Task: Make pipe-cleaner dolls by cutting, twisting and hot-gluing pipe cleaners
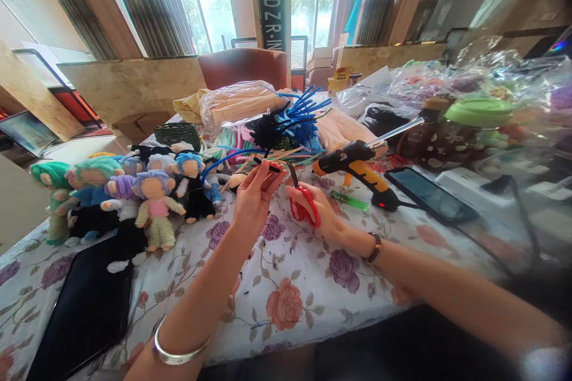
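My left hand [255, 193] pinches a short black piece [267, 165], probably pipe cleaner, above the flowered tablecloth [313, 315]. Just to its right, my right hand [318, 211] grips red-handled scissors [311, 196], whose dark blades point up toward the black piece without visibly touching it. Small dark scraps lie on the cloth below the hands. Blue and black pipe cleaners [304, 116] are heaped behind them. A black and yellow glue gun [357, 169] rests to the right, beside a green transparent tool [350, 200].
Yarn-haired dolls [154, 202] crowd the left side, next to a black tablet-like panel [87, 303]. At the right are a phone [431, 193], a white power strip [482, 190], a green-lidded jar [478, 113] and plastic bags. A wrapped peach bundle [243, 104] lies at the back.
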Motion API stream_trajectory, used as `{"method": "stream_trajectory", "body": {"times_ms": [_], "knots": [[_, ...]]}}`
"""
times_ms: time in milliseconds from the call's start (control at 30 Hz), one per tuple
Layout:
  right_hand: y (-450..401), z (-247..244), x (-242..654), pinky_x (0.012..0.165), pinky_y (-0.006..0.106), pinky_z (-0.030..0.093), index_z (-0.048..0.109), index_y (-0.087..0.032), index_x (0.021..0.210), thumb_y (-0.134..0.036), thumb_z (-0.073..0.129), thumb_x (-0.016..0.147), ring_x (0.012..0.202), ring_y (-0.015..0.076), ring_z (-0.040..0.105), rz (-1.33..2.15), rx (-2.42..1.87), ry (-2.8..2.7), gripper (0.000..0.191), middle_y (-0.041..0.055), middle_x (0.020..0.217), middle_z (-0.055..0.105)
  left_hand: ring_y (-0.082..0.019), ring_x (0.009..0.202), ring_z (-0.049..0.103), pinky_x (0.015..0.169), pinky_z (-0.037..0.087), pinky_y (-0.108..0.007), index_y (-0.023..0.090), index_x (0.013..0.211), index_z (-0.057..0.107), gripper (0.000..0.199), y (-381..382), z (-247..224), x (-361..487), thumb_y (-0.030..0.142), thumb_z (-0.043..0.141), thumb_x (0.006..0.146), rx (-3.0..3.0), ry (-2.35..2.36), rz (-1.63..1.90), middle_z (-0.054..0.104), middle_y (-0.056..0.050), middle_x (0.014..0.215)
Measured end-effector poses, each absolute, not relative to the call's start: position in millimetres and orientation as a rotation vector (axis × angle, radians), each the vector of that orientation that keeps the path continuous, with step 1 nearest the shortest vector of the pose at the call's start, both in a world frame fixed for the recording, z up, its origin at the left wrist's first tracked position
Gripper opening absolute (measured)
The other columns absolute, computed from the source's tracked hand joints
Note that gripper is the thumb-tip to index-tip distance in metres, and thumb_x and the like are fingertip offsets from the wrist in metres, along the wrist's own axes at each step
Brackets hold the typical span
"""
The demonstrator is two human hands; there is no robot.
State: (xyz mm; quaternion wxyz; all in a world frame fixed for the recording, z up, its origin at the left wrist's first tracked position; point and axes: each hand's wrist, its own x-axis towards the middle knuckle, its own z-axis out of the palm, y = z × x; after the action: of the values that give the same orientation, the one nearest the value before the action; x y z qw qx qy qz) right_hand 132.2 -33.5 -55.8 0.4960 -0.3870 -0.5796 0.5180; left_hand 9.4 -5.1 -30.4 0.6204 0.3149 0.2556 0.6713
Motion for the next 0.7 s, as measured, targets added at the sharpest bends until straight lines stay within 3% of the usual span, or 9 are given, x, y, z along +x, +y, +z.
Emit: {"method": "stream_trajectory", "body": {"times_ms": [333, 700], "knots": [[-39.7, -53.3, 130.9, 0.044, 0.025, 0.028, 0.04, -0.02, 0.056, -0.063, 0.048, 0.079, 0.043, 0.0084, 0.037, 1.379, -0.897, -1.456, 0.049, -0.0044, 0.047, 0.042, -0.01, 0.069, 0.069, 0.076, 0.056, -0.023, 0.014, 0.068, 0.068, 0.008, -2.3, -33.0, 9.2, 0.019, 0.071, 0.073, 0.644, 0.587, 1.589, 0.07, -0.001, 0.069], [-42.5, -54.8, 131.1, 0.046, 0.025, 0.029, 0.042, -0.019, 0.053, -0.063, 0.043, 0.084, 0.043, 0.0087, 0.039, 1.359, -0.886, -1.504, 0.053, -0.0025, 0.047, 0.045, -0.012, 0.074, 0.069, 0.081, 0.053, -0.026, 0.016, 0.069, 0.068, 0.009, -2.7, -34.3, 9.7, 0.023, 0.074, 0.07, 0.702, 0.628, 1.587, 0.07, 0.0, 0.074]]}}
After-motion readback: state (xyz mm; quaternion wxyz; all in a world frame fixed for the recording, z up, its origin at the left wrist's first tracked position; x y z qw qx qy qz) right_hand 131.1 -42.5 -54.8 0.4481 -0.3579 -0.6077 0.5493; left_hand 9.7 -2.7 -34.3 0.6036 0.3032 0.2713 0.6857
